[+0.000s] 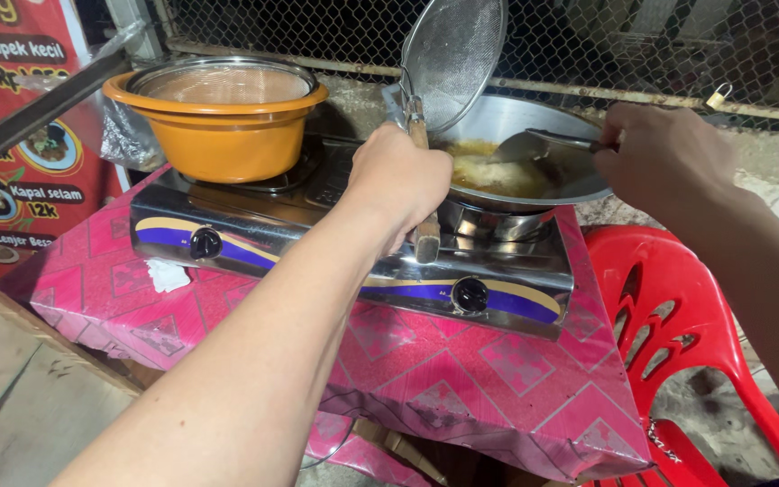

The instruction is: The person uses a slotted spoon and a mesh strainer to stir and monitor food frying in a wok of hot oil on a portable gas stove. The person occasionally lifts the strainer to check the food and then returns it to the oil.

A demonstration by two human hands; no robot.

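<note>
Two-burner steel stove [353, 261] on a pink-patterned table [462, 379]. Right burner: metal wok [534, 144] of hot oil, probably heavy and slippery. Left hand [398, 180] clenches the wooden grip of a light, stiff mesh skimmer [453, 50], raised above the wok. Right hand [669, 153] grasps a metal spatula [534, 144] dipping into the oil. Far left: red rectangular menu sign [20, 135] with round food pictures.
</note>
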